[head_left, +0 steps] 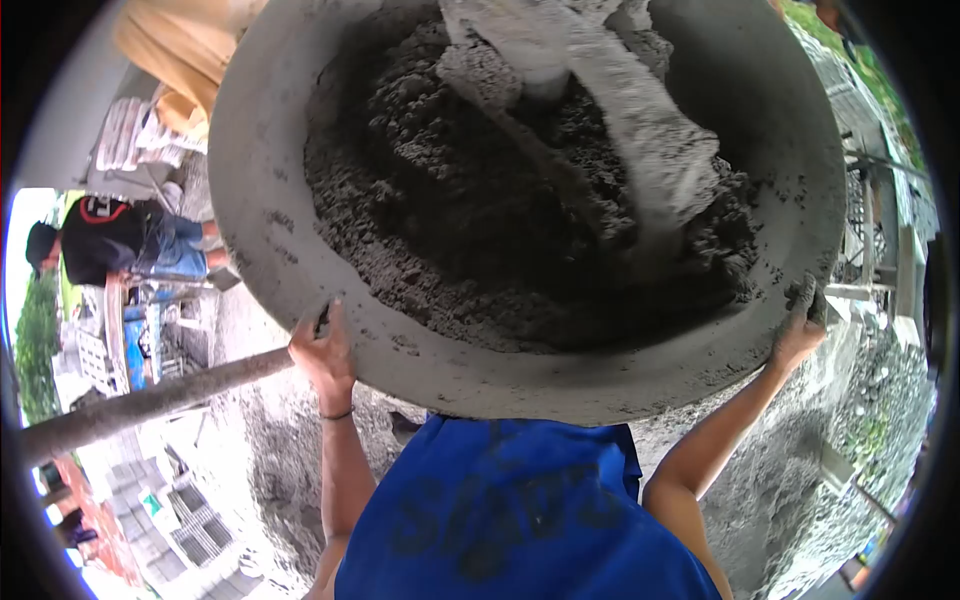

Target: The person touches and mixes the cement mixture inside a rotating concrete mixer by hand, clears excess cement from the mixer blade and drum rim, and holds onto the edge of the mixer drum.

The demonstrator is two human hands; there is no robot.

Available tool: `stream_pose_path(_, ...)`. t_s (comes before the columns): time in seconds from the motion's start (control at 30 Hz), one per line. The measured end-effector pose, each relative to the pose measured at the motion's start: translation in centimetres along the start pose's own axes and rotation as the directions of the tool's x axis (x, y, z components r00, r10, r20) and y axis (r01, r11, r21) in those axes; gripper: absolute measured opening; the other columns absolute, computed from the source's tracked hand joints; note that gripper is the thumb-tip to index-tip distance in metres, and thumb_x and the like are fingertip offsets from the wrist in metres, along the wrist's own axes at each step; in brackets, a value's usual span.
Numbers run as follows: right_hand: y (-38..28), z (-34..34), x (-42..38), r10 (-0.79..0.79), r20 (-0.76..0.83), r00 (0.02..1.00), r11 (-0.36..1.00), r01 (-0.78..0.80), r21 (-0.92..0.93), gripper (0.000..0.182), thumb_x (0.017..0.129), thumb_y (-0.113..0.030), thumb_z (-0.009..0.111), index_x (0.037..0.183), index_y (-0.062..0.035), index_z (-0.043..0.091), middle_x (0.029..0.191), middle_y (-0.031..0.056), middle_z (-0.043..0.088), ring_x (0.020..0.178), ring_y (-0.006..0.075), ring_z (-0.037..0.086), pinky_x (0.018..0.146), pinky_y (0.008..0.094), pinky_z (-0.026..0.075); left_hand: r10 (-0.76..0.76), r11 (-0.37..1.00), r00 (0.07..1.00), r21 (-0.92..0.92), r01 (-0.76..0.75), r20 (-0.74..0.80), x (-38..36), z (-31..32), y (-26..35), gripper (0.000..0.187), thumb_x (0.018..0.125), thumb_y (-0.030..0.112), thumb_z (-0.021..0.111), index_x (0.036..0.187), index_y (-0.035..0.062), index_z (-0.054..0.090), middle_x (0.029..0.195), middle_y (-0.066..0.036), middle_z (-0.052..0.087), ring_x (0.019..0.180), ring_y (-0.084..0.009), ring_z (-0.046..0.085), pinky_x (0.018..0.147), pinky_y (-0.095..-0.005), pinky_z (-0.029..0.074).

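Neither of my hands shows in the head view. A wide grey pan (300, 270), heaped with dark wet mortar (480, 230), fills the frame below me. A person in a blue shirt (520, 510) holds it up from underneath. One of that person's hands (322, 352) grips the rim at the left and the other hand (800, 335) grips it at the right. A mortar-coated tool blade (640, 130) reaches in from the top and lies in the mortar.
A grey pole (150, 400) slants across the lower left. Another person in a black shirt (100, 240) stands far below at the left, near stacked sacks (140, 140). Mortar-spattered ground, blocks and rubble lie below; metal framing (880, 230) runs along the right.
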State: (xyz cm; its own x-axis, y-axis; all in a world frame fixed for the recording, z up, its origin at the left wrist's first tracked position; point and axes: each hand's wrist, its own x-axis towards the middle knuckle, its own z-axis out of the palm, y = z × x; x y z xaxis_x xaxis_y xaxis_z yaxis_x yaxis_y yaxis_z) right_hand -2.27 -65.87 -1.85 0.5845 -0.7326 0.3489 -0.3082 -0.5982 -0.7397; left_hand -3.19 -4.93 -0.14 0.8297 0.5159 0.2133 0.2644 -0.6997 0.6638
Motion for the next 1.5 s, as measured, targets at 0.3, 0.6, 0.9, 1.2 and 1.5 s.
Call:
stream_pose_path(0.3,-0.8,0.0,-0.2,-0.006,0.047,0.999,0.998,0.009,-0.059,0.036,0.093,-0.027,0.067,0.115,0.002,0.07,0.099,0.0135,0.075,0.09,0.0202,0.071,0.083,0.0343,0.054,-0.029,0.999,0.998,0.045,0.032,-0.052,-0.1,0.2,0.6,0.032,0.085,0.023,0.073,0.101,-0.0043,0.073,0.093,-0.021,0.074,0.084,-0.0297,0.071,0.08,-0.0408,0.052)
stream_pose_path(0.6,0.2,0.1,0.2,-0.062,0.037,0.997,0.995,0.064,-0.08,0.037,0.094,-0.028,0.066,0.113,0.0033,0.07,0.09,0.0127,0.074,0.082,0.0175,0.068,0.077,0.0318,0.053,-0.002,0.999,0.998,0.044,0.005,-0.061,-0.1,0.4,0.1,0.042,0.084,0.031,0.073,0.101,-0.0072,0.072,0.093,-0.023,0.073,0.083,-0.0318,0.071,0.08,-0.0424,0.053)
stream_pose_path(0.9,-0.4,0.1,0.1,-0.078,0.014,0.997,0.983,0.079,-0.166,0.032,0.094,-0.031,0.067,0.11,-0.004,0.074,0.096,0.011,0.076,0.086,0.0193,0.072,0.08,0.0345,0.056,0.035,0.998,0.998,0.052,-0.032,-0.059,0.0,0.4,-0.4,0.045,0.087,0.035,0.071,0.104,-0.0064,0.072,0.091,-0.024,0.073,0.079,-0.0305,0.07,0.078,-0.0431,0.053)
stream_pose_path(1.2,1.6,0.2,0.6,-0.116,0.042,0.992,0.977,0.121,-0.174,0.036,0.092,-0.028,0.068,0.113,0.0,0.071,0.094,0.0134,0.075,0.085,0.0195,0.07,0.08,0.0348,0.054,0.03,1.0,0.997,0.007,-0.029,-0.07,0.1,0.6,-1.0,0.044,0.089,0.036,0.069,0.1,-0.0069,0.072,0.084,-0.023,0.072,0.065,-0.0264,0.064,0.07,-0.0423,0.052)
stream_pose_path(1.5,1.0,-0.2,0.4,-0.148,0.039,0.988,0.974,0.152,-0.169,0.036,0.093,-0.027,0.066,0.115,0.0009,0.07,0.102,0.0158,0.074,0.092,0.0242,0.07,0.083,0.0378,0.052,0.041,0.999,0.996,-0.002,-0.042,-0.074,-0.1,0.4,-0.7,0.038,0.088,0.03,0.071,0.102,-0.005,0.073,0.092,-0.021,0.073,0.08,-0.0262,0.07,0.077,-0.0414,0.053)
